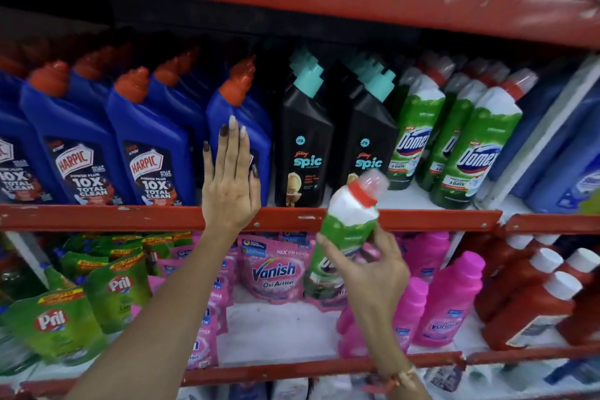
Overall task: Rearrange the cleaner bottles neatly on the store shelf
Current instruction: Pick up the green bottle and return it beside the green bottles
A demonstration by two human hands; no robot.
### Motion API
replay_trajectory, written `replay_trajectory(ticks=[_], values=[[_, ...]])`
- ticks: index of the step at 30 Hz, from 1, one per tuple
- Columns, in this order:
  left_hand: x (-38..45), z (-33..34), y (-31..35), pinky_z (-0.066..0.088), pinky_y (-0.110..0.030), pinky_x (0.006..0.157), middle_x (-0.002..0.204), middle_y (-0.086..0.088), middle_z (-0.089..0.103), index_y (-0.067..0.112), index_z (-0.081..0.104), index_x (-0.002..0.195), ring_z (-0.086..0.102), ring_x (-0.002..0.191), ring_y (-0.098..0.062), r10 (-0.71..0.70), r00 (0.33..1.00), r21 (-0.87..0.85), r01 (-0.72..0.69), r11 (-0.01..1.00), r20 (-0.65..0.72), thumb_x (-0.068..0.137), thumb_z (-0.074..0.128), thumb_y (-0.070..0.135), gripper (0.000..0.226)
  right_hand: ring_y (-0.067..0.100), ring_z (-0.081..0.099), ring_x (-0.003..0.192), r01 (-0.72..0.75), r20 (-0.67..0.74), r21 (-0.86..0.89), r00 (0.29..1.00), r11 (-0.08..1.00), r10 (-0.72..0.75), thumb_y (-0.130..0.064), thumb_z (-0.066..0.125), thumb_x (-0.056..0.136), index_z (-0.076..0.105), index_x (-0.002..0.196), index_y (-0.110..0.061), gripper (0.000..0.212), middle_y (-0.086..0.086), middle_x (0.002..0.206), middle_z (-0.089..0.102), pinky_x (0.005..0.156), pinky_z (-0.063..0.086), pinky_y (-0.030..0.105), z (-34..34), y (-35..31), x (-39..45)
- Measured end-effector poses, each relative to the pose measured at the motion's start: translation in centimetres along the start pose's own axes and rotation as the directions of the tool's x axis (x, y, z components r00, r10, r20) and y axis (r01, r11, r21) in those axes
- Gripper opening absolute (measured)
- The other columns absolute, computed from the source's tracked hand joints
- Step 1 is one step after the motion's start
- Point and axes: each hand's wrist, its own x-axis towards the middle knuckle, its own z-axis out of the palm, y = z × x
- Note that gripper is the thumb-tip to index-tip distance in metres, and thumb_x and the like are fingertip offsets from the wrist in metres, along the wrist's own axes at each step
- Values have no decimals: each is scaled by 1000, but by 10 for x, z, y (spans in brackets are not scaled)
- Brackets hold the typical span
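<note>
One green Domex bottle (349,230) I am holding up, in front of the red shelf edge (130,216).

From the head view, my right hand (367,273) is wrapping its waist, cap tilted toward the gap beside the standing Domex bottles (467,146); rigid plastic, probably hefty and slick, so I am judging mid-body the safest hold. My left hand (232,182) is lying flat, fingers together, against a blue Harpic bottle (240,127).

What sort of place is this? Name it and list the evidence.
Most likely a shop's cleaning-products aisle. Red metal shelves carry rows of identical Harpic bottles, Spic bottles and Domex bottles, all facing forward, with Vanish pouches stocked below.
</note>
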Motion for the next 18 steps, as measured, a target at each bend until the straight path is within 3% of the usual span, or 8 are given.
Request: replay_trajectory(ticks=[6,9,11,13,15,18], values=[[1,1,1,2,-42,128,168,-2,-7,1,10,157,1,156,-19,-9,1000,-5,9,1000,-2,98,35,16,65,-4,69,78,108,-138,33,985,994,-102,-53,88,56,71,115,-24,68,-12,91,75,76,56,17,-42,-56,73],[3,1,1,1,-41,128,168,-3,-5,2,9,158,2,156,-19,-11,1000,9,11,1000,1,98,34,16,66,-22,58,69,147,-220,28,966,989,-137,-46,89,61,69,112,-29,58,-30,81,63,71,47,4,-54,-68,102],[3,0,2,0,-39,128,168,-4,-5,3,8,158,2,156,-19,-16,1000,16,16,1000,8,98,34,17,67,-29,52,68,152,-248,32,959,988,-140,-41,89,63,67,122,-15,68,-38,81,52,71,41,0,-57,-66,119],[3,0,2,-1,-39,128,168,-4,-5,3,8,158,2,156,-19,-19,1000,23,18,1000,22,97,34,17,68,-19,56,73,147,-271,11,953,989,-138,-44,88,64,66,124,-11,72,-28,87,62,76,44,9,-58,-60,133],[4,0,2,-1,-39,128,168,-4,-5,4,8,158,2,156,-19,-17,999,33,16,999,30,96,35,17,69,5,64,79,133,-291,-27,947,991,-135,-50,86,64,68,120,-12,70,-5,90,71,76,45,17,-57,-55,146],[4,0,2,-2,-38,128,168,-4,-5,6,5,159,1,156,-19,-12,999,31,11,999,32,96,34,18,70,17,65,81,115,-286,-112,948,987,-143,-62,81,64,69,111,-10,71,0,85,71,58,36,19,-52,-46,165]])
